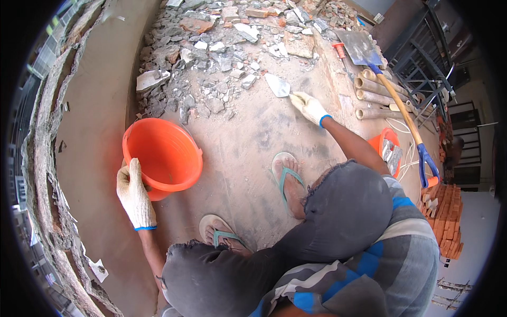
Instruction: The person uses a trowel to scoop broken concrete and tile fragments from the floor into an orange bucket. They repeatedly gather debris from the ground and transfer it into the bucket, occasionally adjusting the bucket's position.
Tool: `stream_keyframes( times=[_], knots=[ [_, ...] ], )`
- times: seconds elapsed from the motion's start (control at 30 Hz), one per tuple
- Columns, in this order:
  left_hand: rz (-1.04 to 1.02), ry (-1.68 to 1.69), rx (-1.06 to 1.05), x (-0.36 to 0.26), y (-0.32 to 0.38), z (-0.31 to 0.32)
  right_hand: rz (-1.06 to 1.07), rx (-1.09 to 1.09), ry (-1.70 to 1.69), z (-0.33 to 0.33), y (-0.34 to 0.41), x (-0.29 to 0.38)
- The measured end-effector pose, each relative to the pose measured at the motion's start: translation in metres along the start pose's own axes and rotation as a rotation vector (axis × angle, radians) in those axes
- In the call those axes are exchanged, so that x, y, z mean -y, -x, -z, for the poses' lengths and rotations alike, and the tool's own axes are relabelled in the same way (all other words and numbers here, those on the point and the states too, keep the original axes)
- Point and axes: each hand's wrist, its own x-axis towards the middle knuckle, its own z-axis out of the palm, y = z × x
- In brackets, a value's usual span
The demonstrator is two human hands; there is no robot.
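Note:
My left hand [136, 194], in a white knitted work glove with a blue cuff, grips the near rim of an orange plastic bucket [164, 154]. The bucket is tilted towards me, and its inside looks empty apart from dust. My right hand [308, 107], gloved alike, is closed around a pointing trowel [278, 86] whose handle is hidden in the fist. The trowel's metal blade points away from me, low over the dusty floor beside broken masonry rubble [214, 59].
A low wall with a broken edge [91, 99] runs along the left. On the right lie a shovel [400, 103], a chisel with an orange guard [339, 49], bamboo poles [372, 95], and a second orange bucket [380, 138] holding rubble. Stacked bricks [445, 222] stand farther right.

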Motion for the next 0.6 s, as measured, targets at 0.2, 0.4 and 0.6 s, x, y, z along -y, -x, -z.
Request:
stream_keyframes(
  times=[0.2, 0.4, 0.6],
  knots=[
    [0.034, -0.08, -0.064, -0.005, -0.004, -0.015, -0.33, -0.183, -0.129, 0.042, -0.094, -0.071],
    [0.066, -0.149, -0.05, -0.014, 0.001, -0.029, -0.612, -0.319, -0.965, 0.04, -0.23, -0.086],
    [0.019, -0.247, 0.069, -0.012, -0.006, -0.051, -0.704, -0.397, -1.395, 0.059, -0.301, -0.118]
  ],
)
